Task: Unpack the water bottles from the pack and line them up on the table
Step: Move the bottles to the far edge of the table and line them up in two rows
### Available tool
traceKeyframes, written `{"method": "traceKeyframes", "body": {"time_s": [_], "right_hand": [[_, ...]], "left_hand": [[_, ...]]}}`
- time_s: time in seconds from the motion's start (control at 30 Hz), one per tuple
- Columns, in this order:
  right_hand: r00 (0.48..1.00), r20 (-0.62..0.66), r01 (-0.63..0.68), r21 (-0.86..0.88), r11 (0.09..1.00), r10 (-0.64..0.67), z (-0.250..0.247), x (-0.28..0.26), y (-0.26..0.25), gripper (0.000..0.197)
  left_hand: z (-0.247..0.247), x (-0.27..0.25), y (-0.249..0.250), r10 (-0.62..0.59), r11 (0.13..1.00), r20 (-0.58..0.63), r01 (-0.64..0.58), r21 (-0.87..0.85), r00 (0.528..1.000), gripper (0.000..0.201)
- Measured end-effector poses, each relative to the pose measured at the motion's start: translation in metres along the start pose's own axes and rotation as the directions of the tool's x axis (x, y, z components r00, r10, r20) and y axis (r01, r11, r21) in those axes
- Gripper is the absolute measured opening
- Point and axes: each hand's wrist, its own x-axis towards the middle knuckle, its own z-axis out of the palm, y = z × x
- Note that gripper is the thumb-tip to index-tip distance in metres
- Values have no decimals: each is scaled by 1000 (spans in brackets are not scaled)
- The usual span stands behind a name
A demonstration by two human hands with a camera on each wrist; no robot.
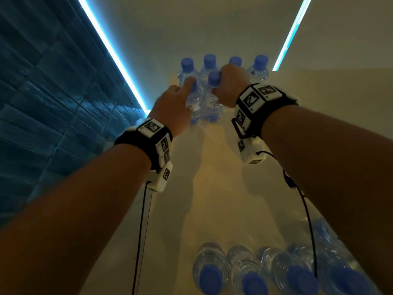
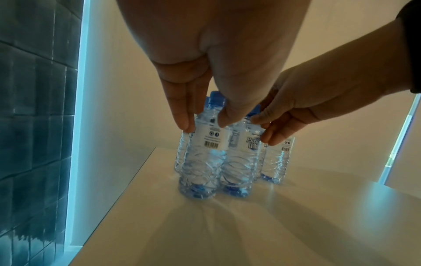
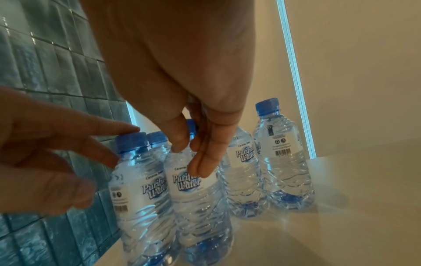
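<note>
Two clear water bottles with blue caps stand side by side on the pale table (image 1: 214,179), just in front of a back row of several bottles (image 1: 209,68). My left hand (image 1: 189,90) holds the left bottle (image 2: 205,162) from above: fingers (image 2: 184,122) and thumb lie on either side of its upper label, and the index finger rests over the cap. With thumb and fingers curled round the neck, my right hand (image 1: 217,81) grips the right bottle (image 3: 198,207). Near me lies the pack (image 1: 265,271), with several bottles still in it.
A blue tiled wall (image 1: 42,107) runs along the table's left edge, with a bright light strip (image 1: 110,52) beside it. Another strip (image 1: 293,33) is at the far right. Bare tabletop lies between the pack and the standing bottles. Black cables hang from both wrists.
</note>
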Motion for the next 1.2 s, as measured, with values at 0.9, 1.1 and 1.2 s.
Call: {"method": "traceKeyframes", "body": {"time_s": [0.9, 1.1, 1.2], "right_hand": [[836, 482, 349, -101, 932, -261, -115, -384, 194, 62], [848, 313, 463, -39, 886, -429, -84, -372, 221, 32], [910, 256, 356, -78, 931, -327, -99, -346, 224, 38]], "left_hand": [[8, -99, 320, 658, 628, 654, -752, -203, 373, 61], [36, -90, 329, 661, 566, 631, -821, -65, 406, 18], [28, -67, 309, 626, 685, 583, -723, -94, 518, 19]]}}
